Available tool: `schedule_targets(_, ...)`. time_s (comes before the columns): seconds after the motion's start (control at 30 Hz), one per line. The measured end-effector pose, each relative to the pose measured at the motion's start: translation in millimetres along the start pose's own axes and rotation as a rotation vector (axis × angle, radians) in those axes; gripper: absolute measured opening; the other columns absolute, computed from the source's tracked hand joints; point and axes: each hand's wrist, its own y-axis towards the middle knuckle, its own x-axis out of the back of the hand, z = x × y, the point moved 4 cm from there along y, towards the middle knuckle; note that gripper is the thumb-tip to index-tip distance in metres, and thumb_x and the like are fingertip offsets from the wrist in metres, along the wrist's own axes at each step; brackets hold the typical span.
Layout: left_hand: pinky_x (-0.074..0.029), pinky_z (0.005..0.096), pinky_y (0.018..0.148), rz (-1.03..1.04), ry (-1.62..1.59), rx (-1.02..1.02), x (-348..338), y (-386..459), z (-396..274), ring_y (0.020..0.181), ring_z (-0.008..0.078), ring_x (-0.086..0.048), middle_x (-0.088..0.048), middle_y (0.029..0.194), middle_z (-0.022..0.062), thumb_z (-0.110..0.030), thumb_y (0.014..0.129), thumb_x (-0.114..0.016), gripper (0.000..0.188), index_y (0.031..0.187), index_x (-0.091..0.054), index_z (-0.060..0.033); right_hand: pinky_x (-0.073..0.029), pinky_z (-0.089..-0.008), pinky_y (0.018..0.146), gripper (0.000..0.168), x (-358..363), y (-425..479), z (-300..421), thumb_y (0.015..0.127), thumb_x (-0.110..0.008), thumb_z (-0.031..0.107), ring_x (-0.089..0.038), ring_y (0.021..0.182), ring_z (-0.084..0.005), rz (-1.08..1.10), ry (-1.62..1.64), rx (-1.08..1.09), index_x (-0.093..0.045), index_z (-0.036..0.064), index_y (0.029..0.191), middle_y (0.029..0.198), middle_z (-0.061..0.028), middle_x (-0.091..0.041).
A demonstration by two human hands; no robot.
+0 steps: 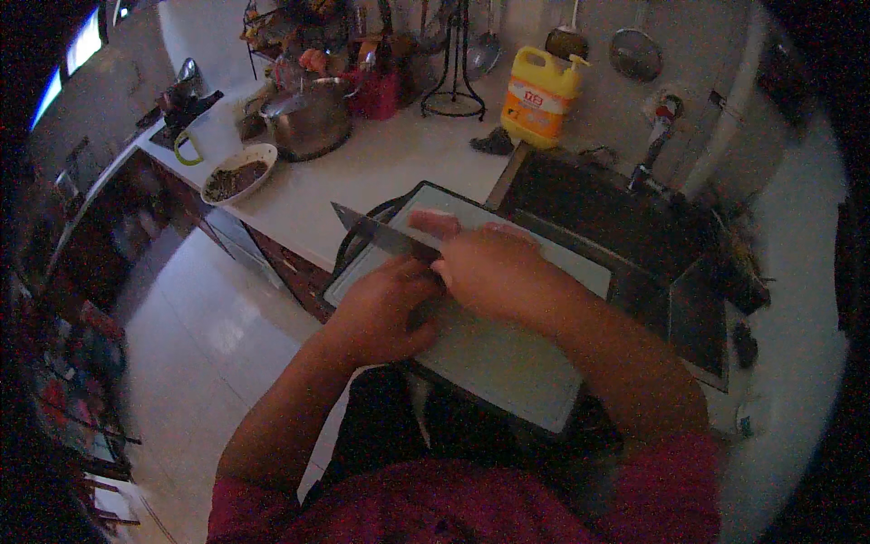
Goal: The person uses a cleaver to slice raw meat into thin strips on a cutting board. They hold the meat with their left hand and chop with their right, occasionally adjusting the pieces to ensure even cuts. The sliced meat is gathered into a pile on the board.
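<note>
A kitchen knife (384,232) is in my right hand (493,272), its blade pointing up and to the left across the board. My left hand (387,309) lies close beside the blade, fingers curled and thumb apart. Its fingertips are partly hidden, so I cannot tell whether it grips anything. Under both hands is a white cutting board (503,360) with a dark rim and handle. One piece of raw meat (435,222) lies near the board's far edge. A second piece of meat (513,231) shows just beyond my right hand.
On the white counter (401,153) stand a lidded steel pot (306,119) and an oval dish with dark contents (238,178). A yellow pump jug (540,98) stands behind the dark sink (591,197), near a wall faucet (654,139). A black metal stand (454,102) is farther back.
</note>
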Motion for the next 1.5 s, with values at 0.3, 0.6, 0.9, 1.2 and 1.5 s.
schedule_targets(0.3,-0.050,0.0447,0.092,0.008,0.103,0.099,0,-19,-1,0.108,0.0348,-0.058,-0.063,0.108,0.0137,-0.020,0.071,-0.066,0.047,0.117,-0.069,-0.0146,-0.050,-0.0523,0.091,0.039,44,-64,8,0.094,-0.057,0.027,-0.065,0.101,-0.0432,-0.333,0.366,0.247,-0.055,0.006,0.126,0.108,-0.0227,-0.067)
schedule_targets(0.6,-0.042,0.0478,0.102,0.050,0.223,-0.019,-12,-10,-8,0.111,0.0337,-0.057,-0.063,0.110,0.0124,-0.018,0.074,-0.064,0.049,0.123,-0.066,-0.0138,-0.050,-0.0533,0.082,0.039,18,-75,-34,0.098,-0.050,0.034,-0.065,0.092,-0.0452,0.073,0.155,-0.006,-0.063,-0.002,0.100,0.095,-0.0283,-0.067)
schedule_targets(0.9,-0.046,0.0465,0.099,0.115,0.224,0.070,-17,-15,-8,0.107,0.0336,-0.059,-0.063,0.112,0.0115,-0.013,0.076,-0.062,0.052,0.127,-0.065,-0.0207,-0.050,-0.0539,0.083,0.039,17,-76,-43,0.099,-0.051,0.033,-0.065,0.091,-0.0457,-0.152,0.207,0.063,-0.064,-0.004,0.097,0.093,-0.0285,-0.067)
schedule_targets(1.2,-0.047,0.0459,0.098,-0.044,0.174,-0.007,-2,-17,-8,0.111,0.0346,-0.058,-0.062,0.115,0.0113,-0.011,0.073,-0.062,0.051,0.124,-0.065,-0.0209,-0.048,-0.0476,0.096,0.046,35,-68,-13,0.097,-0.054,0.026,-0.058,0.114,-0.0422,-0.152,0.185,0.209,-0.048,-0.004,0.131,0.133,-0.0272,-0.053)
schedule_targets(1.5,-0.047,0.0469,0.098,0.051,0.129,0.021,-4,-7,-3,0.114,0.0359,-0.056,-0.059,0.114,0.0127,-0.017,0.069,-0.065,0.050,0.119,-0.065,-0.0129,-0.047,-0.0466,0.100,0.046,39,-67,-8,0.097,-0.054,0.024,-0.057,0.115,-0.0434,-0.069,0.289,0.118,-0.047,-0.005,0.132,0.134,-0.0255,-0.052)
